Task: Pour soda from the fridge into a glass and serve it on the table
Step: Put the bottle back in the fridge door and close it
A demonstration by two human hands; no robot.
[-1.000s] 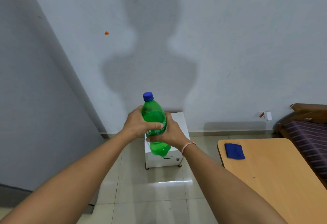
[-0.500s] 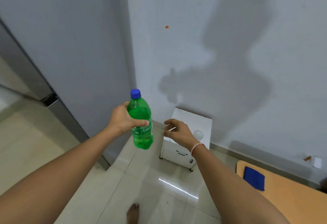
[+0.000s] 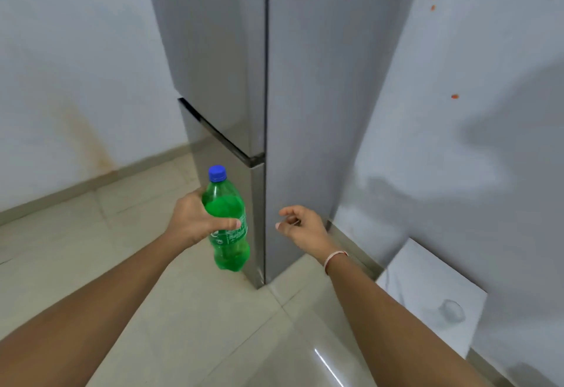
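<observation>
Now | left hand (image 3: 195, 218) grip closed round capped soda bottle (image 3: 228, 224), upright, off the floor | fridge (image 3: 244, 81) doors shut | right hand (image 3: 300, 226) grip open, empty | glass (image 3: 451, 310) on white stand (image 3: 427, 279); pouring apparently left.

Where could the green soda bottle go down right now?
Bare top of the small white table, left of the clear glass. Tile floor before the grey fridge is open. Left hand grips the green bottle; right hand is empty.
</observation>
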